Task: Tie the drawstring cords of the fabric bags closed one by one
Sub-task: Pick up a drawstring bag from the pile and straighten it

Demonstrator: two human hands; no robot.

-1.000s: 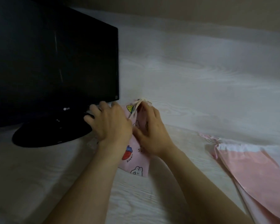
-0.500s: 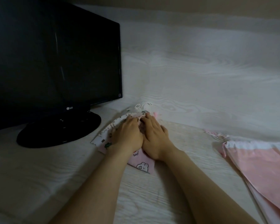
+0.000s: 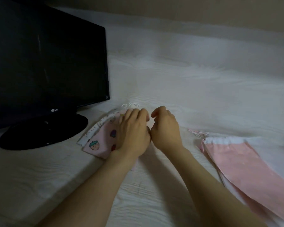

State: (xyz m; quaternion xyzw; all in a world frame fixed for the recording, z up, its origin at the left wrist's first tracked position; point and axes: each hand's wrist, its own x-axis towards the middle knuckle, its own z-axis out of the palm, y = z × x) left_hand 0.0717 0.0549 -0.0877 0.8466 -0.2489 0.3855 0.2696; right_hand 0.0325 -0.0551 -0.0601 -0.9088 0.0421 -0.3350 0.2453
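A small pink drawstring bag (image 3: 98, 145) printed with fruit lies flat on the white table, on top of a white printed bag (image 3: 92, 131) whose edge shows at its left. Its white cord (image 3: 129, 105) lies bunched at the far end. My left hand (image 3: 133, 133) rests flat on the pink bag, fingers straight toward the cord. Just to the right, my right hand (image 3: 166, 130) is off the bag with fingers loosely curled and nothing in them. A larger plain pink bag (image 3: 236, 158) with a white drawstring band lies at the right.
A black monitor (image 3: 47, 63) on a round black base (image 3: 43, 130) stands at the left, close to the printed bags. The white wood-grain table (image 3: 154, 194) runs back to a white wall.
The pink printed bag, held up by both hands a second ago, now lies flat. My right hand has let go and moved slightly right; my left hand stays pressed on the bag.
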